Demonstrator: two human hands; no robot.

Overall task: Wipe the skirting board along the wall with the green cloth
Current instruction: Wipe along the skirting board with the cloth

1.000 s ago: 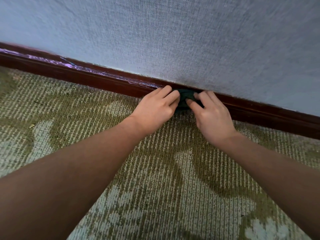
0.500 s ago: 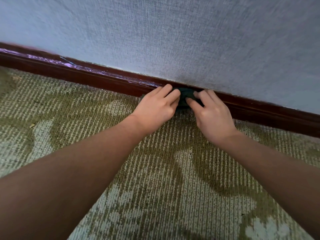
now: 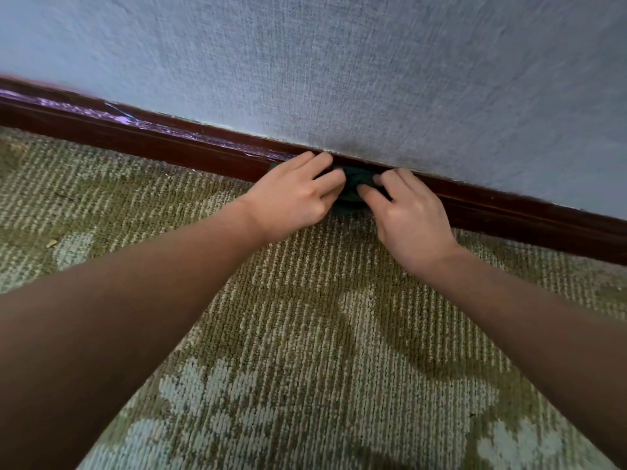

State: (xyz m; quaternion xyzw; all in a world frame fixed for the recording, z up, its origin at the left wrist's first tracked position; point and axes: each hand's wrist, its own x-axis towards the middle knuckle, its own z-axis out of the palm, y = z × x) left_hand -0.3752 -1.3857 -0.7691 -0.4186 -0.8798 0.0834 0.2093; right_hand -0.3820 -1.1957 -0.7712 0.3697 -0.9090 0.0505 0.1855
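Note:
A dark green cloth (image 3: pixel 355 180) is bunched against the dark red-brown skirting board (image 3: pixel 176 145) where the board meets the carpet. My left hand (image 3: pixel 294 195) holds the cloth's left side, its fingers laid over the cloth and up onto the board. From the right, my right hand (image 3: pixel 409 212) pinches the cloth with thumb and forefinger. Only a small patch of cloth shows between the two hands; the rest is hidden under them.
The skirting board runs from upper left down to the right edge (image 3: pixel 543 228), below a blue-grey textured wall (image 3: pixel 373 69). Pale purple streaks (image 3: pixel 118 118) mark its top edge on the left. A green and cream patterned carpet (image 3: pixel 305 351) covers the floor.

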